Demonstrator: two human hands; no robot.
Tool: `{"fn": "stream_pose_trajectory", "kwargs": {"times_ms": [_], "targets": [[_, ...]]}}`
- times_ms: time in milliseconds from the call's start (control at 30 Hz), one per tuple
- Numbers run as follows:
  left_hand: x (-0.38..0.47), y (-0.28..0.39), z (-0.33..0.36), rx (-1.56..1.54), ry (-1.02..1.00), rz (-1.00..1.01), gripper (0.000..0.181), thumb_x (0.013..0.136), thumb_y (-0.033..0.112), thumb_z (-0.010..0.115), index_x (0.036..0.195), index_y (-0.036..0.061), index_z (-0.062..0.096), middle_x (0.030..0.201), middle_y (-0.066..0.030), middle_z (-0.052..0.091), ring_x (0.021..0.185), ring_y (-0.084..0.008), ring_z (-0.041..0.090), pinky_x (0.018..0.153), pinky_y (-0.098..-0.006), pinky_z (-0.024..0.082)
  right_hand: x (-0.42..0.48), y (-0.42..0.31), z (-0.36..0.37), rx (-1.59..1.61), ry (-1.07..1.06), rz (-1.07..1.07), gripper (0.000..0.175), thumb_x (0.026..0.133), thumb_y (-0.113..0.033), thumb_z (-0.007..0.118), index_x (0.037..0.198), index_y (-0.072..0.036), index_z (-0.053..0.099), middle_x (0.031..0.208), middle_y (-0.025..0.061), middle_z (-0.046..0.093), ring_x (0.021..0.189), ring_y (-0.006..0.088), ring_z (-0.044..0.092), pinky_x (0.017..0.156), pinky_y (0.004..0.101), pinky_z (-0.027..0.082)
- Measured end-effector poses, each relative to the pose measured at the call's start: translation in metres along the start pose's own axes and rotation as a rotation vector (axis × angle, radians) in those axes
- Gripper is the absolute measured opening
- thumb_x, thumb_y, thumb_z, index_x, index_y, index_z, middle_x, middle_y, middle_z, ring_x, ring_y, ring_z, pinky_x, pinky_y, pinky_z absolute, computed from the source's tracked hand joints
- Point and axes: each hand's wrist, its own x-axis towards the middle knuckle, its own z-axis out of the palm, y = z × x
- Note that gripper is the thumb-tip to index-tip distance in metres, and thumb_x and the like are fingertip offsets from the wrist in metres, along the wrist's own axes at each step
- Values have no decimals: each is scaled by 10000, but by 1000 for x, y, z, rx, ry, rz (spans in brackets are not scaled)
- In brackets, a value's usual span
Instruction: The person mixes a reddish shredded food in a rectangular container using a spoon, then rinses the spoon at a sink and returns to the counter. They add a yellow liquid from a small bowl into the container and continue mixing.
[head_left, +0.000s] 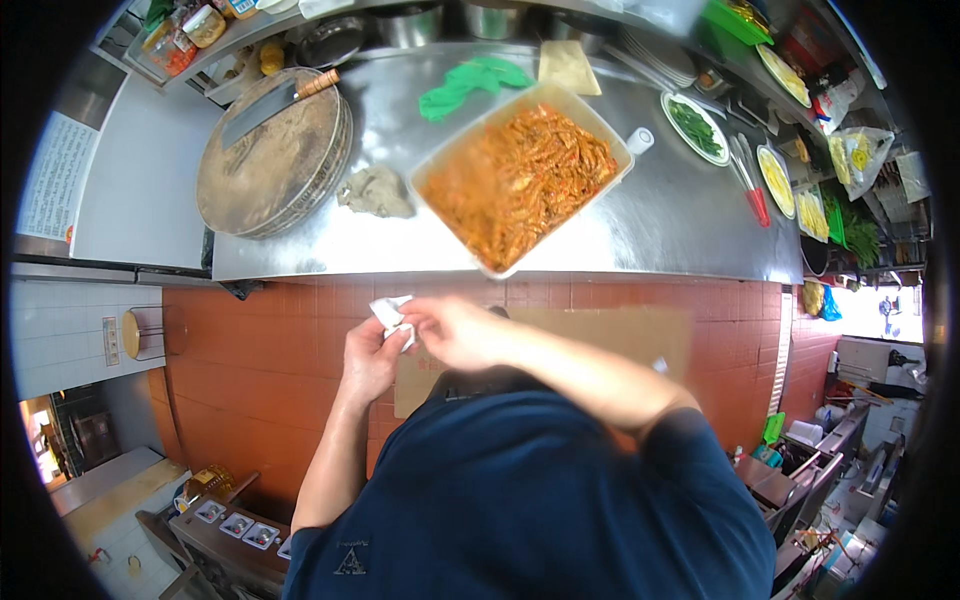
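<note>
Between my left hand (373, 358) and my right hand (450, 330) is a crumpled piece of white paper or tissue (391, 313), pinched by the fingers of both, in front of my body and short of the counter's edge. Beyond them, a rectangular plastic tub (628, 171) full of shredded food in reddish sauce (536, 180) stands on the steel counter (697, 232). A grey-brown cloth (376, 192) lies crumpled left of the tub. Behind the tub are a green cloth or glove (476, 81) and a folded beige cloth (568, 67). A small white roll (640, 140) touches or nearly touches its right corner.
At the left, a cleaver (262, 112) rests on a round wooden chopping block (270, 172). Plates of greens (694, 127) and of pale yellow strips (775, 181) stand at the right beside red-handled tongs (756, 204). Flattened cardboard (615, 334) covers part of the tiled floor.
</note>
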Motion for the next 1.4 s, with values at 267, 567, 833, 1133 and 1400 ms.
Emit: {"fn": "stream_pose_trajectory", "kwargs": {"times_ms": [267, 567, 833, 1133, 1400], "targets": [[-8, 11, -75, 12, 458, -106, 211, 945, 5, 532, 1142, -24, 601, 947, -74, 680, 680, -106, 610, 553, -220, 491, -2, 17, -108, -115, 165, 111, 219, 933, -70, 579, 1106, 49, 638, 819, 81, 687, 737, 138, 632, 679, 295, 528], [63, 14, -287, -199, 744, -1, 214, 976, -43, 444, 1148, -105, 555, 1066, -171, 655, 906, -202, 703, 796, -293, 604, 13, 23, -154, -131, 504, 351, 231, 933, -15, 580, 1126, 110, 600, 891, 160, 700, 778, 173, 683, 683, 285, 559], [229, -46, -502, 58, 976, -149, 458, 922, 197, 706, 1222, -70, 487, 840, -146, 670, 626, -189, 674, 454, -295, 519, 87, -22, -122, -535, 552, 459, 185, 918, -47, 591, 1049, 72, 644, 715, 86, 648, 644, 112, 589, 595, 275, 481], [216, -120, -536, -129, 958, -29, 201, 929, 224, 705, 913, 42, 621, 695, 8, 555, 525, -78, 495, 430, -223, 375, 274, 12, -158, -241, 570, 367, 270, 939, -220, 596, 956, 36, 679, 733, 82, 680, 600, 145, 622, 566, 303, 500], [65, -123, -404, -169, 911, -373, 192, 945, 181, 653, 806, 99, 550, 650, 48, 454, 521, -48, 378, 447, -217, 290, 472, 67, -230, 102, 1032, 260, 371, 928, -271, 693, 1045, 76, 632, 834, 129, 667, 644, 187, 648, 523, 312, 533]]}}
